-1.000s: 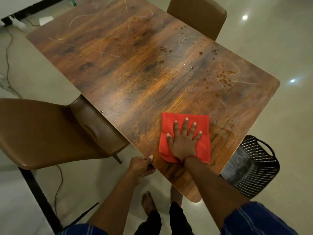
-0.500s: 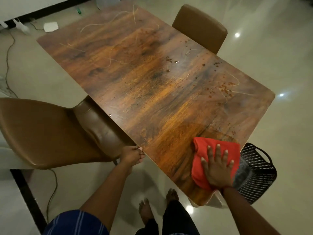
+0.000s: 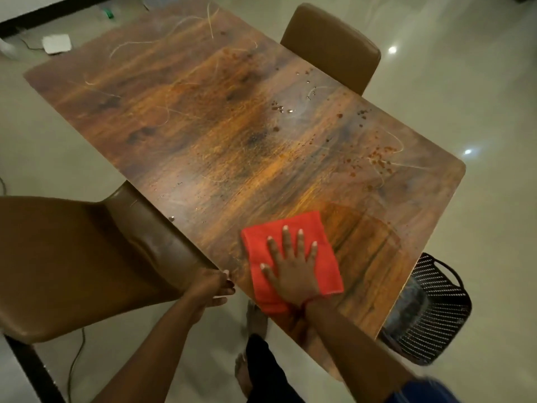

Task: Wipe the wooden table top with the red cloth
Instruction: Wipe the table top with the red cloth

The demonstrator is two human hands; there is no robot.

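Observation:
The wooden table top (image 3: 220,135) fills the middle of the view, with crumbs, reddish spots and pale streaks toward its right and far parts. A red cloth (image 3: 325,266) lies flat near the table's near edge. My right hand (image 3: 293,266) presses down on it with fingers spread straight. To the right of the cloth the wood shows a damp, shiny patch. My left hand (image 3: 210,286) grips the near left edge of the table, fingers curled around it.
A brown padded chair (image 3: 72,257) stands against the table's left side and another brown chair (image 3: 334,45) at its far right side. A black perforated basket (image 3: 436,309) sits on the floor under the near right corner. Cables and a white box (image 3: 56,43) lie on the floor at far left.
My right hand has slid the red cloth from the table's near right corner back to the left along the near edge. My left hand stays on the table edge.

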